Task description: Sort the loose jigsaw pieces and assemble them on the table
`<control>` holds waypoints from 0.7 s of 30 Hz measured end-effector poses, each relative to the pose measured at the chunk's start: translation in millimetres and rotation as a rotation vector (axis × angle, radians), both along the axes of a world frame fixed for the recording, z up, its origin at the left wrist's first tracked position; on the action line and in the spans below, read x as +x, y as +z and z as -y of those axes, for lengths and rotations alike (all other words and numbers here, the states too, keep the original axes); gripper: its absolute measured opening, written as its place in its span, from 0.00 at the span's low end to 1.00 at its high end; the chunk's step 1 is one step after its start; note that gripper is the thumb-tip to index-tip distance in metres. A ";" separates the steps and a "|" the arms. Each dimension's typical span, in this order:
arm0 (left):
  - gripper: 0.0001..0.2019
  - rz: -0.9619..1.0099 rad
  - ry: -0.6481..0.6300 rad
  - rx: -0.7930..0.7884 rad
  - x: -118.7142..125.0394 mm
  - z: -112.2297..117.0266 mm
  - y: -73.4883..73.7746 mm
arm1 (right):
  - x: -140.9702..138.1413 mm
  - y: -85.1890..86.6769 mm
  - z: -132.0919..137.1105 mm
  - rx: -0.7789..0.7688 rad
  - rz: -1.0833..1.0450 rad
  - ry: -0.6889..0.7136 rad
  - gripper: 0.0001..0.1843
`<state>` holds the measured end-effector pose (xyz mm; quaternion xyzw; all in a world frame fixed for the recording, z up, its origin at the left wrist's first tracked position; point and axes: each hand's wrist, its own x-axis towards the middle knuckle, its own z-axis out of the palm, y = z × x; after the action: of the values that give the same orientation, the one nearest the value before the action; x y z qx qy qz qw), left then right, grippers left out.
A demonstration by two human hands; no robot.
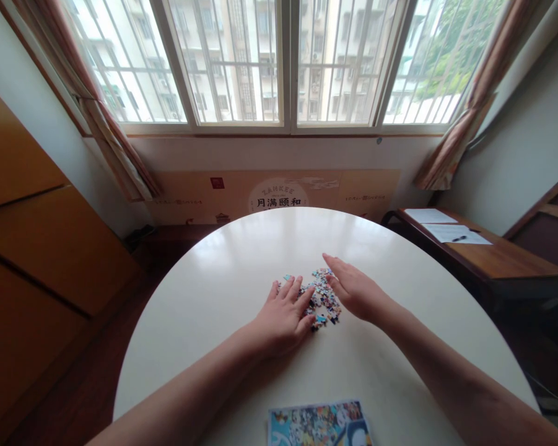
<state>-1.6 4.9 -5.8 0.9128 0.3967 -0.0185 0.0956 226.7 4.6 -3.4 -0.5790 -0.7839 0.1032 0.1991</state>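
Observation:
A small heap of colourful jigsaw pieces (322,298) lies near the middle of the round white table (223,272). My left hand (283,316) rests flat on the table at the heap's left side, fingers stretched out and touching the pieces. My right hand (353,288) stands on its edge against the heap's right side, fingers straight and together. Both hands flank the pile and neither holds anything. A colourful printed picture card (318,424) lies at the table's near edge.
A wooden side desk (492,254) with white papers (450,229) and a pen stands at the right. Barred windows and curtains fill the far wall. A flat printed carton (279,195) leans under the sill. Wooden cabinets (37,248) line the left.

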 end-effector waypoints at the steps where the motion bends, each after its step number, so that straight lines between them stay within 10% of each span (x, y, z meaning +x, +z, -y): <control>1: 0.34 -0.004 -0.015 -0.002 3.3 1.9 -0.2 | 4.1 0.0 -2.2 -0.009 -0.008 -0.042 0.35; 7: 0.37 0.063 -0.136 -0.004 13.4 -0.2 -1.0 | 10.8 -12.9 -12.2 -0.200 -0.094 0.002 0.35; 15: 0.40 0.017 0.149 -0.035 -27.1 -42.1 3.8 | 1.8 -16.8 -3.3 -0.210 -0.318 0.343 0.35; 21: 0.43 0.033 0.058 0.007 -19.9 -44.6 -0.4 | 22.5 -13.5 -12.4 -0.133 -0.321 0.050 0.33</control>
<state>-21.5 49.5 -6.1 0.9015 0.4212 0.0008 0.0993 249.3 17.0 -16.9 -0.5473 -0.7476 0.2510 0.2803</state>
